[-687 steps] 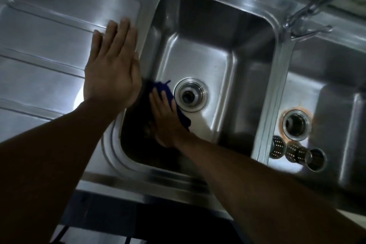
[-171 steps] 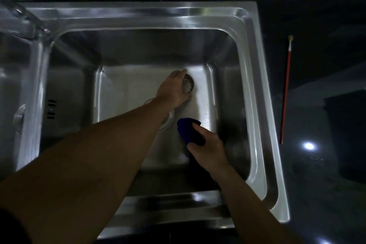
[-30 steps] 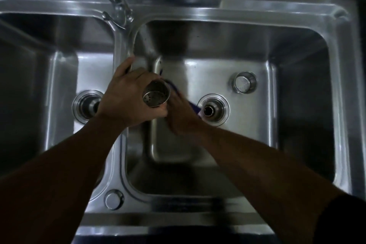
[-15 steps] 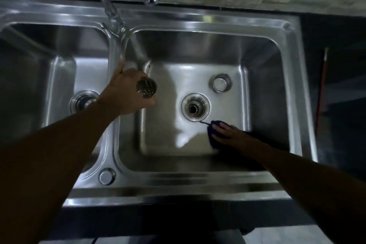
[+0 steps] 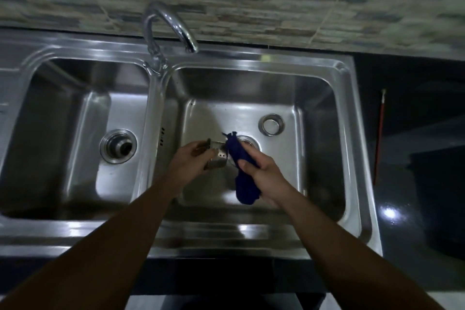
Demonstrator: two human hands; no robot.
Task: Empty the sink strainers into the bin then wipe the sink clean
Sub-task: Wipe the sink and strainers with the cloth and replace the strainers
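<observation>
A steel double sink [image 5: 352,133] fills the view. Over the right basin my left hand [image 5: 187,162] holds a perforated metal strainer [image 5: 217,156] on its side. My right hand [image 5: 261,171] grips a dark blue cloth [image 5: 242,176], whose upper end touches the strainer's bottom. A second strainer [image 5: 271,124] stands upright on the right basin's floor, behind the drain [image 5: 250,142], which the cloth partly hides. The left basin's drain [image 5: 118,146] is open, with no strainer in it.
The curved tap [image 5: 168,22] rises from the divider between the basins, its spout over the right basin. A thin red stick [image 5: 379,133] lies on the dark counter to the right. A tiled wall runs along the back.
My right hand has lifted the cloth off the basin floor and brought it up against the strainer. My left hand has moved the strainer right, over the right basin.
</observation>
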